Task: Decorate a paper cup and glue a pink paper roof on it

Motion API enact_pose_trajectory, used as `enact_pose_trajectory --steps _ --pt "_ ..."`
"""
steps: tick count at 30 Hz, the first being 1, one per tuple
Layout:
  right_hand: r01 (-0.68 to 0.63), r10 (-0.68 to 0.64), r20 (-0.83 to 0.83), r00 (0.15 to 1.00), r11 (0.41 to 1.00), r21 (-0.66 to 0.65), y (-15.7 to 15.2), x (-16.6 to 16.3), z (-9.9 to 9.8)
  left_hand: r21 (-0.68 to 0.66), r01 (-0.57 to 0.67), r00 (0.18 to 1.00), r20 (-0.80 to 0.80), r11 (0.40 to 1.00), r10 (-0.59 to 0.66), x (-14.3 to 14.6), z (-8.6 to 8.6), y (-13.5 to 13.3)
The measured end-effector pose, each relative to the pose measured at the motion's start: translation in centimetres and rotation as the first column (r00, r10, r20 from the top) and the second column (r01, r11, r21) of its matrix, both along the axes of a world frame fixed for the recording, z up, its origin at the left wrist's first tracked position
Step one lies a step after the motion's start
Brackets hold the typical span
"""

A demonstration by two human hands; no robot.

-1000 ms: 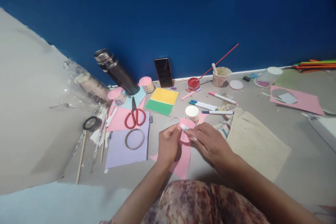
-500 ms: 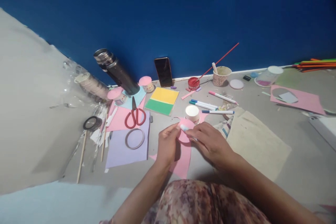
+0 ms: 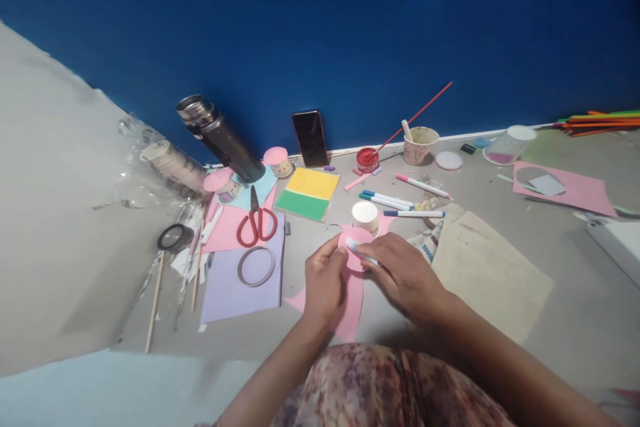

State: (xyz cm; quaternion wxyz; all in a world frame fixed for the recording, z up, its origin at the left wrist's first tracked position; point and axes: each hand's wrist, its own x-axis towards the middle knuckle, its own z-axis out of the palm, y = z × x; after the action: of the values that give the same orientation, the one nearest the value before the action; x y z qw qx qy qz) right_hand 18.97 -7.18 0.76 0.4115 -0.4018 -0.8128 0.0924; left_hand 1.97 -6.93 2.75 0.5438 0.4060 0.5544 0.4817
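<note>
at centre of the grey floor, just below the blue wall: left hand point(image 3: 324, 280) pinches the left edge of a pink paper circle point(image 3: 353, 248), thumb and forefinger closed on it. right hand point(image 3: 403, 273) grips a white glue stick point(image 3: 361, 251), fingers curled round the barrel, its tip on the circle's face. circle sits above a pink paper strip point(image 3: 345, 307) that runs toward 6 o'clock under both hands.

against half a second ago: glue tip has slid slightly lower and rightward across the circle; left thumb is a touch higher on the edge; hands otherwise where they were.

around them: small white paper cup point(image 3: 365, 214) just beyond the circle at 12 o'clock. red scissors point(image 3: 257, 222) at 10 o'clock on pink paper, a tape ring point(image 3: 256, 265) on a lilac sheet point(image 3: 225, 283) at 9 o'clock. markers point(image 3: 400, 203) at 1 o'clock. black flask point(image 3: 219, 137) and phone point(image 3: 311, 138) stand against the wall, toward 11 and 12 o'clock.
</note>
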Motion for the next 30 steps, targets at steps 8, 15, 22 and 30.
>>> enact_pose_trajectory --steps 8,15,22,30 --pt "0.095 -0.095 -0.033 0.995 0.995 0.004 -0.1 -0.2 0.2 0.050 -0.055 0.977 -0.203 0.997 0.065 0.5 -0.1 -0.6" --pt "0.060 -0.060 -0.029 0.998 0.998 0.011 0.0 0.0 0.1 -0.043 -0.097 0.995 -0.038 0.994 0.096 0.3 -0.1 -0.8" --pt "0.035 -0.035 -0.006 0.999 0.999 0.013 -0.2 -0.3 -0.1 0.085 -0.063 0.966 -0.245 0.994 0.082 0.1 0.5 0.1" --pt "0.134 -0.133 -0.044 0.990 0.990 0.045 -0.2 -0.3 0.0 0.014 -0.137 0.978 -0.156 0.990 0.138 0.5 -0.5 -1.5"
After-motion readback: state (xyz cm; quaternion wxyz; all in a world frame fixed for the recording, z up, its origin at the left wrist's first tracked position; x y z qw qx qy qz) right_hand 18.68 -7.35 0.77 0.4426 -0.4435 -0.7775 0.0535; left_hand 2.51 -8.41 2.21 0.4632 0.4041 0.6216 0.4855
